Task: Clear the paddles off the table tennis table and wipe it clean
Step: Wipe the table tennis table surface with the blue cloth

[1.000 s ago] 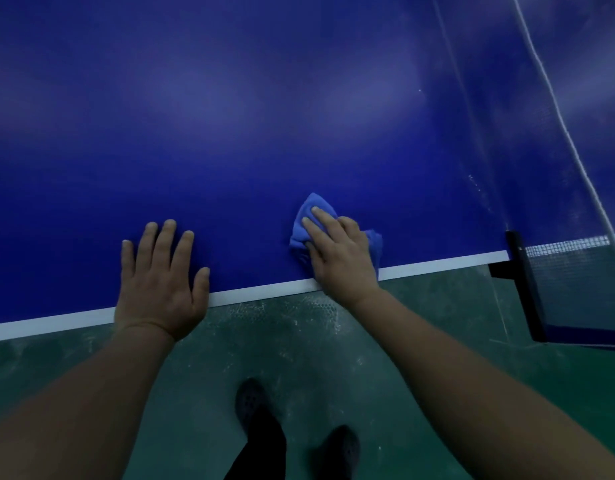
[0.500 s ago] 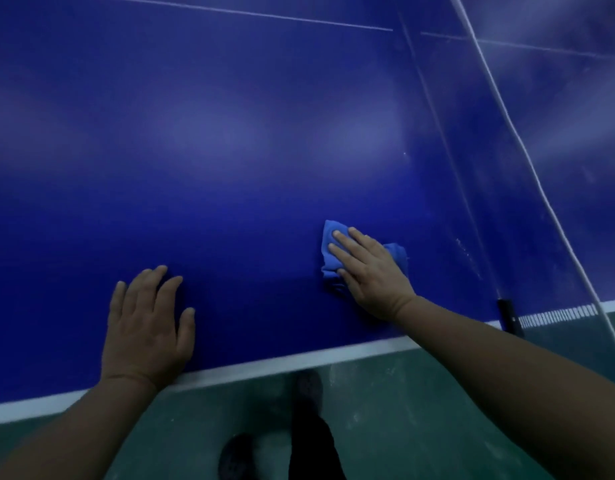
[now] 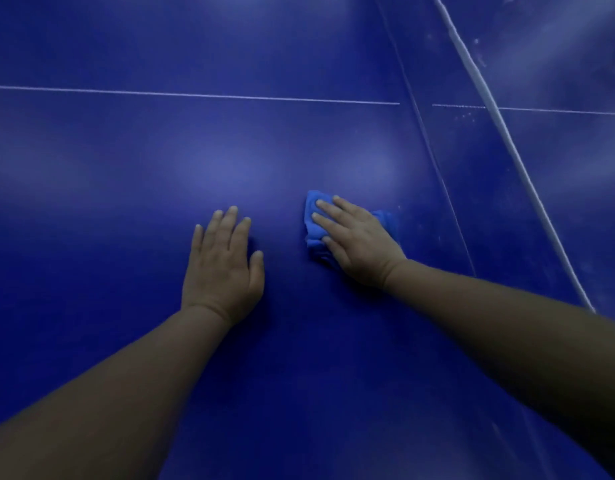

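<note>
Your blue cloth lies bunched on the table tennis table, well inside its edges and near the net. It looks soft and light, likely to slide and crumple, so press from above. Your right hand lies on it, fingers straight and spread. Your left hand rests flat beside it, fingers together.

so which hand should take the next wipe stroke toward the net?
Right. The right hand already presses the blue cloth flat on the table, on the net side. The left hand rests flat on the table, bracing.
</note>
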The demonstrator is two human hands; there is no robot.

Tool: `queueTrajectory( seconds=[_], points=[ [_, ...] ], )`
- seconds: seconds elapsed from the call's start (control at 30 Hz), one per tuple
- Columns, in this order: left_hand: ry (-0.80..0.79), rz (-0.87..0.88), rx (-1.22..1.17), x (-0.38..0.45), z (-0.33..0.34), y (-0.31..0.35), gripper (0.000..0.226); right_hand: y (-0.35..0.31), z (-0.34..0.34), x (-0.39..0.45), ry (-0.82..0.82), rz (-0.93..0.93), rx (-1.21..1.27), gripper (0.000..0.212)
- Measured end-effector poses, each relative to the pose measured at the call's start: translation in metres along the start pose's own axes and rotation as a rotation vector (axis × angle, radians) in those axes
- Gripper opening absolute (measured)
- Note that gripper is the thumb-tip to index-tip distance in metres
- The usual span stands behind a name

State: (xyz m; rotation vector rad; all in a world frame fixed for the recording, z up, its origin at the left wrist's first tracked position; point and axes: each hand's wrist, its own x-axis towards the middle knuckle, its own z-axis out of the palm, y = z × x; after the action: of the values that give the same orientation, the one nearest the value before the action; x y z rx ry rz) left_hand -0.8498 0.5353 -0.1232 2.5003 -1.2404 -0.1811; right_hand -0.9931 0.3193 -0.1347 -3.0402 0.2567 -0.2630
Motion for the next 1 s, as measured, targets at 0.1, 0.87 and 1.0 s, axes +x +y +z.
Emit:
queueTrajectory(
  seconds=[0.1,0.87,1.0],
  points=[
    [-0.008,-0.077,0.042,0.051,0.007,0.003,0.074,0.054,0.006,0.057,0.010,0.051,-0.029,0.047],
    [-0.020,-0.154,0.172,0.075,0.021,-0.005,0.065,0.021,0.037,0.231,-0.071,0.512,0.121,0.053],
    [-0.003,-0.151,0.171,0.075,0.022,-0.006,0.064,0.078,0.033,0.255,-0.082,0.763,0.072,0.053]
  ],
)
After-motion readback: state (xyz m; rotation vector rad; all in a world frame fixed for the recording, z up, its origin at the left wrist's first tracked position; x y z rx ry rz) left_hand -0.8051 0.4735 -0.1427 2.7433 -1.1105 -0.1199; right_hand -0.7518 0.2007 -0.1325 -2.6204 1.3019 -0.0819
